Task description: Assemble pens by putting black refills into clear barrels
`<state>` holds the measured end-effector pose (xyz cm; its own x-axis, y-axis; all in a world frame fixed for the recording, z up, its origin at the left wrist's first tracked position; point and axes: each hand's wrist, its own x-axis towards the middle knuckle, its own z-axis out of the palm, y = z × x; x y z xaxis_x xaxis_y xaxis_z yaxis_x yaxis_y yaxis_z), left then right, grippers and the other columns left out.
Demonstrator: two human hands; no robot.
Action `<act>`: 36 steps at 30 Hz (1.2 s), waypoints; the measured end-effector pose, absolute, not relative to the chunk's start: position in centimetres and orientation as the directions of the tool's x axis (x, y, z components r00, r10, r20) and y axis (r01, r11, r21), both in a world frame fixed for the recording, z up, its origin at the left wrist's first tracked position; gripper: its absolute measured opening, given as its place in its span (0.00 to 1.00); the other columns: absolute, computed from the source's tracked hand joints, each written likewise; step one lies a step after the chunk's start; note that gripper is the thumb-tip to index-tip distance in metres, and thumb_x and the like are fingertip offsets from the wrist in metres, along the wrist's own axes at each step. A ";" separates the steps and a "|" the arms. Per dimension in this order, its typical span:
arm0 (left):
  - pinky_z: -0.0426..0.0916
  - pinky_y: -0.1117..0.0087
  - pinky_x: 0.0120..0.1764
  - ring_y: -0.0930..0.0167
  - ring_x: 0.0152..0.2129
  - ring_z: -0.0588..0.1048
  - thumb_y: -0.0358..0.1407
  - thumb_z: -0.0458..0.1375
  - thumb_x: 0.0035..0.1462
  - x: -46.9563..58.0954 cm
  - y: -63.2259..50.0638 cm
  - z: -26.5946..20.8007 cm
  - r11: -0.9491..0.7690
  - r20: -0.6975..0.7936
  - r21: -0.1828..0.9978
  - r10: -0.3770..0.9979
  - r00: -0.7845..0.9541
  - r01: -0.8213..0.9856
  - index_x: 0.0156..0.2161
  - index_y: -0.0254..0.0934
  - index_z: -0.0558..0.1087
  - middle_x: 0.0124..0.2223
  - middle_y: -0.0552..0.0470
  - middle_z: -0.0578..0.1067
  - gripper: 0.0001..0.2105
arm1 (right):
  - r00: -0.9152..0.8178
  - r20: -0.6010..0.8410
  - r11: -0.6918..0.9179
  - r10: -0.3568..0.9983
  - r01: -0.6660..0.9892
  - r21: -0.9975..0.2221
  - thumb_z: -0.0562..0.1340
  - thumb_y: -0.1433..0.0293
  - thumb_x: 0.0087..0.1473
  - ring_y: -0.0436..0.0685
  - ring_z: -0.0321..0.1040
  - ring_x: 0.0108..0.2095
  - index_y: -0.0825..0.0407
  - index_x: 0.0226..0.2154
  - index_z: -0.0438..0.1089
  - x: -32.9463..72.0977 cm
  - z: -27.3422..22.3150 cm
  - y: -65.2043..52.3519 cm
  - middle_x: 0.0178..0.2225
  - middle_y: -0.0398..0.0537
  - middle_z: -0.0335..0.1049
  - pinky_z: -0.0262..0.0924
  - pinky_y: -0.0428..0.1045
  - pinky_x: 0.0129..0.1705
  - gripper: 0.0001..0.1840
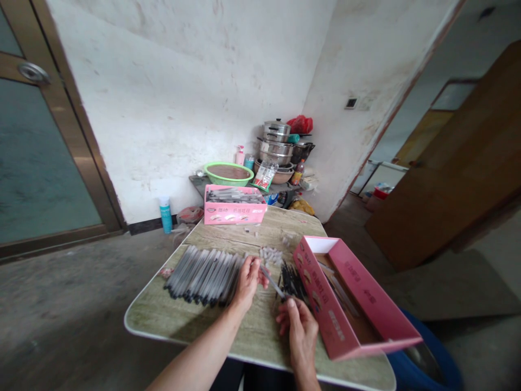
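In the head view, both hands are holding one slim translucent pen (273,282) between them: the left hand (246,283) is pinching its upper end and the right hand (300,325) is closing on its dark lower end. This two-ended grip is probably keeping the pen steady and its dark end within easy working reach.

A row of pens (203,274) is lying side by side toward the left edge of the tabletop (195,321), dark ends facing the near edge, seemingly to keep them orderly. Small clear pieces (271,255) and black pieces (293,283) are lying loose just beyond the hands, likely for quick picking. An open pink box (334,317) is running along the right edge to the near right corner, and a filled pink box (235,213) is standing at the far left corner, leaving the middle for handwork.

The held pen is slanting between the hands, the row sitting just left of the left hand.
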<state>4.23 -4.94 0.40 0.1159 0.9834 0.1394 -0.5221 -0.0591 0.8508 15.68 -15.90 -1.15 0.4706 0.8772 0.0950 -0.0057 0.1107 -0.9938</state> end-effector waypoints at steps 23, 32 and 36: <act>0.66 0.75 0.16 0.74 0.13 0.71 0.51 0.55 0.57 4.3 -5.0 0.4 -0.054 0.147 0.858 0.979 0.144 -0.511 0.36 0.38 0.61 0.26 0.54 0.76 0.16 | 0.457 0.110 0.133 0.882 -0.017 -0.991 0.63 0.54 0.53 0.50 0.64 0.18 0.54 0.40 0.67 15.8 -1.7 -15.9 0.24 0.43 0.70 0.51 0.41 0.13 0.21; 0.66 0.75 0.16 0.74 0.14 0.72 0.50 0.54 0.57 4.4 -5.0 0.4 -0.060 0.151 0.856 0.979 0.136 -0.514 0.36 0.38 0.62 0.27 0.53 0.77 0.16 | 0.458 0.099 0.108 0.884 0.006 -0.994 0.62 0.54 0.54 0.50 0.64 0.18 0.55 0.38 0.68 15.7 -1.4 -15.9 0.23 0.44 0.70 0.51 0.41 0.13 0.21; 0.65 0.75 0.16 0.75 0.13 0.71 0.50 0.55 0.56 4.3 -5.0 0.4 -0.043 0.141 0.857 0.978 0.154 -0.513 0.36 0.38 0.62 0.26 0.52 0.77 0.17 | 0.439 0.122 0.110 0.890 0.053 -0.993 0.61 0.54 0.55 0.48 0.60 0.15 0.54 0.31 0.68 15.7 -1.5 -15.9 0.20 0.42 0.68 0.49 0.40 0.12 0.19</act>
